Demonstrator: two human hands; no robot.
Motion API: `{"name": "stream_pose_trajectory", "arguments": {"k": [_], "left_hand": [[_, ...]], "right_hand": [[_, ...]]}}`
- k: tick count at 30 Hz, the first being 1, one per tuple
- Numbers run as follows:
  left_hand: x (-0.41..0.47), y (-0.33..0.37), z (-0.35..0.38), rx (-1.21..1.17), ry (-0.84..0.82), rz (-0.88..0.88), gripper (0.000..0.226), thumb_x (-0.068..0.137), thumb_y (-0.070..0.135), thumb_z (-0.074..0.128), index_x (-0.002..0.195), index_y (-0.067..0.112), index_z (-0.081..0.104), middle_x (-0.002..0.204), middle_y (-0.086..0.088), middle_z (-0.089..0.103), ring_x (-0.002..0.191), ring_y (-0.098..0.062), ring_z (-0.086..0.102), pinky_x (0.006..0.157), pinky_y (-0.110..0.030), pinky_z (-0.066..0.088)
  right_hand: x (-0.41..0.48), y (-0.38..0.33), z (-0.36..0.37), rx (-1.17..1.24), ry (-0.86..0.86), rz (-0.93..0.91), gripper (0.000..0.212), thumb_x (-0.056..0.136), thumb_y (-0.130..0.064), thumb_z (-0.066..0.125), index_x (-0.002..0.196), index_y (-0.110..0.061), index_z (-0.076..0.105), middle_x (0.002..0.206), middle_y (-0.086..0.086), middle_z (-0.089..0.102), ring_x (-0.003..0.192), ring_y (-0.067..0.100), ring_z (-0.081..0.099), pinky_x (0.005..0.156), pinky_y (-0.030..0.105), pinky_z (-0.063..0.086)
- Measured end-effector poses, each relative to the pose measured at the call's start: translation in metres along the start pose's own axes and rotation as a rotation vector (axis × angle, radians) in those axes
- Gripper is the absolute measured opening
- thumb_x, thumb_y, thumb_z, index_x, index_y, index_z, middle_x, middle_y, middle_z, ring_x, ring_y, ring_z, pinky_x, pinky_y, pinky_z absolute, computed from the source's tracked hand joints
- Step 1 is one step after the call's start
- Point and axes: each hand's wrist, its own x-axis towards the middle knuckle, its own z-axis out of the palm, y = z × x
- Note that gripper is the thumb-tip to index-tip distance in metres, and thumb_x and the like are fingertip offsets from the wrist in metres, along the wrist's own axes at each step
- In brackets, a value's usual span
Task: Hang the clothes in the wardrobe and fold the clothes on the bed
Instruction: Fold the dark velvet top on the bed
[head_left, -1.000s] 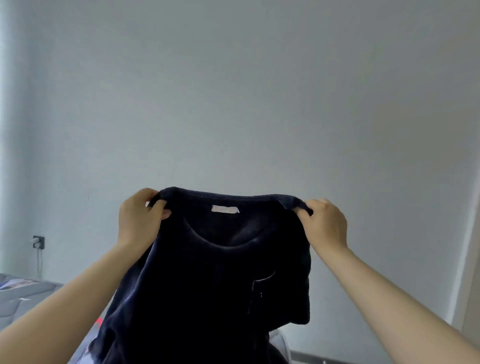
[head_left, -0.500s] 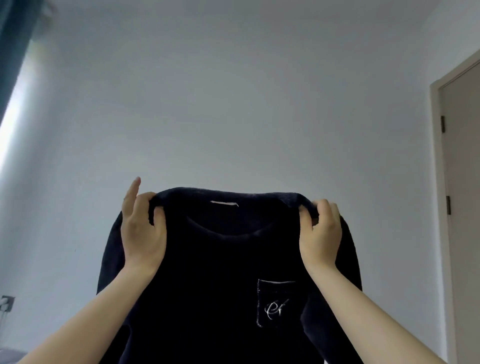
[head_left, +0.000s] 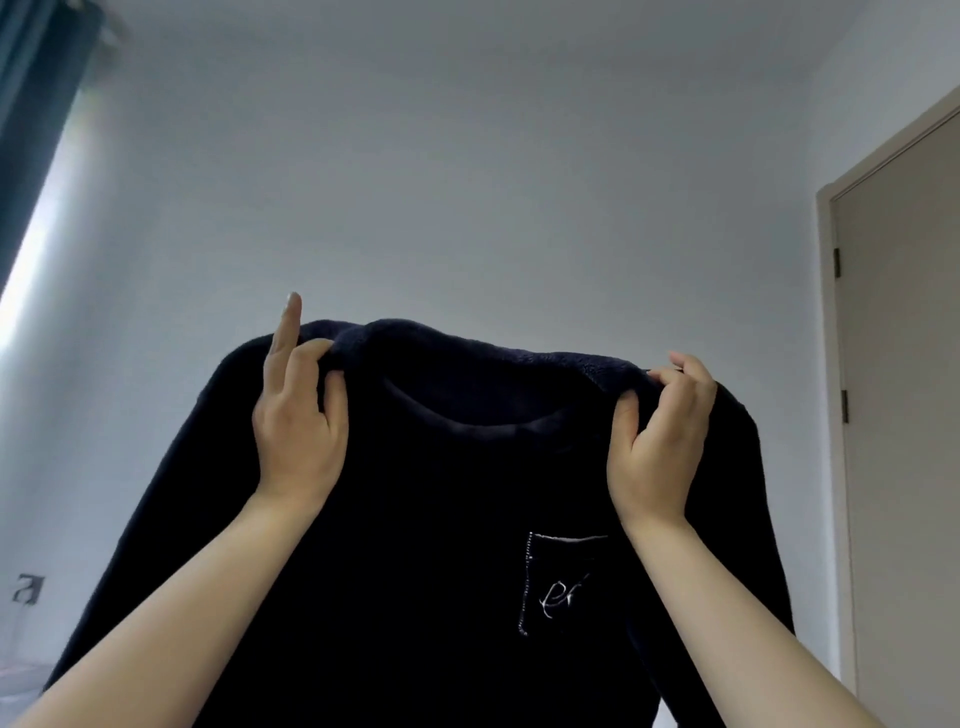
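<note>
arms: i see both bare forearms rising from the bottom edge, reaching up and forward.
left hand (head_left: 298, 415): thumb and curled fingers pinch one shoulder of the top (head_left: 441, 545); the first finger sticks straight up, free of the cloth.
right hand (head_left: 660, 436): fingers and thumb curled round the other shoulder, gripping it.
where the top is: in the air, held up in front of me between the two hands, touching nothing else i can see.
top and hands: the cloth hangs straight down from both grips, so the hands sit at its top edge, one at each end of the shoulder line. the left hand is a little higher; neither looks clearly nearer to me.
which way it points: neck up, hem down and out of view. its long axis runs up and down, its front with the pocket (head_left: 561, 582) faces me.
my reading: it is spread and ready to lay flat or hang; bed and wardrobe are not in view.
behind: a plain wall (head_left: 467, 182), a curtain (head_left: 36, 104) at upper left, a door (head_left: 904, 364) at right.
</note>
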Motion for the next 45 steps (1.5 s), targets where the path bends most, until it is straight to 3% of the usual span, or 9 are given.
{"name": "stream_pose_trajectory", "arguments": {"k": [10,14,18,22,25,28,35,40,45], "left_hand": [[-0.029,-0.012,-0.015,0.053,-0.062,0.154,0.020,0.090,-0.001,0.050,0.110,-0.002,0.054,0.142,-0.021,0.046,0.133,-0.014,0.039,0.103,-0.007,0.028],[-0.073,-0.047,0.001,0.095,-0.181,0.100,0.024,0.088,-0.004,0.052,0.112,-0.005,0.054,0.132,-0.022,0.054,0.122,-0.029,0.048,0.098,-0.031,0.042],[-0.138,-0.093,0.029,0.171,-0.368,-0.011,0.029,0.088,-0.004,0.058,0.116,-0.006,0.053,0.134,-0.021,0.052,0.121,-0.032,0.049,0.097,-0.030,0.039],[-0.226,-0.153,0.067,0.365,-0.796,-0.251,0.053,0.088,0.008,0.061,0.136,-0.001,0.042,0.153,-0.017,0.030,0.123,-0.040,0.049,0.099,-0.046,0.044],[-0.297,-0.186,0.089,0.551,-1.171,-0.493,0.076,0.088,0.016,0.061,0.149,0.001,0.018,0.160,-0.016,-0.002,0.128,-0.044,0.042,0.101,-0.047,0.040],[-0.362,-0.201,0.108,0.553,-1.373,-0.610,0.076,0.090,0.015,0.057,0.151,0.005,0.012,0.161,-0.013,-0.007,0.131,-0.042,0.040,0.101,-0.046,0.039],[-0.485,-0.177,0.152,0.348,-1.613,-0.520,0.045,0.092,0.019,0.052,0.135,0.009,0.046,0.146,-0.005,0.040,0.127,-0.025,0.044,0.103,-0.033,0.038],[-0.545,-0.147,0.186,0.164,-1.684,-0.517,0.047,0.096,0.025,0.050,0.141,0.011,0.045,0.150,-0.001,0.039,0.136,-0.018,0.038,0.109,-0.024,0.030],[-0.586,-0.140,0.229,0.118,-1.717,-0.482,0.045,0.097,0.026,0.049,0.140,0.012,0.045,0.146,0.000,0.044,0.132,-0.018,0.042,0.108,-0.023,0.030]], "right_hand": [[-0.038,0.013,-0.023,-0.065,-0.075,-0.080,0.025,0.084,0.001,0.061,0.106,0.000,0.051,0.132,0.026,0.045,0.122,0.027,0.041,0.098,0.038,0.037],[-0.074,0.039,-0.001,-0.068,-0.156,-0.072,0.026,0.085,-0.002,0.062,0.107,-0.004,0.049,0.131,0.026,0.046,0.121,0.026,0.042,0.097,0.038,0.038],[-0.134,0.085,0.040,-0.074,-0.314,0.004,0.026,0.085,-0.004,0.064,0.107,-0.003,0.050,0.131,0.026,0.048,0.118,0.028,0.045,0.095,0.039,0.039],[-0.222,0.146,0.096,-0.169,-0.775,0.210,0.047,0.089,-0.012,0.065,0.130,0.000,0.047,0.151,0.021,0.030,0.129,0.034,0.044,0.103,0.040,0.040],[-0.299,0.185,0.117,-0.209,-1.306,0.458,0.083,0.096,-0.029,0.057,0.155,-0.016,0.000,0.162,0.007,-0.015,0.143,0.027,0.029,0.114,0.034,0.032],[-0.368,0.215,0.118,-0.199,-1.498,0.624,0.088,0.097,-0.034,0.053,0.153,-0.023,-0.015,0.160,0.005,-0.022,0.143,0.032,0.027,0.113,0.037,0.032],[-0.480,0.278,0.074,-0.220,-1.638,0.827,0.071,0.100,-0.030,0.047,0.155,-0.019,0.004,0.163,0.004,-0.003,0.150,0.018,0.004,0.118,0.029,0.013],[-0.522,0.321,0.042,-0.263,-1.649,0.999,0.043,0.102,-0.027,0.042,0.142,-0.013,0.040,0.144,0.003,0.044,0.131,0.018,0.043,0.103,0.023,0.033],[-0.555,0.356,0.040,-0.237,-1.571,1.224,0.032,0.104,-0.024,0.037,0.121,-0.014,0.062,0.116,0.003,0.065,0.101,0.015,0.058,0.088,0.027,0.046]]}}
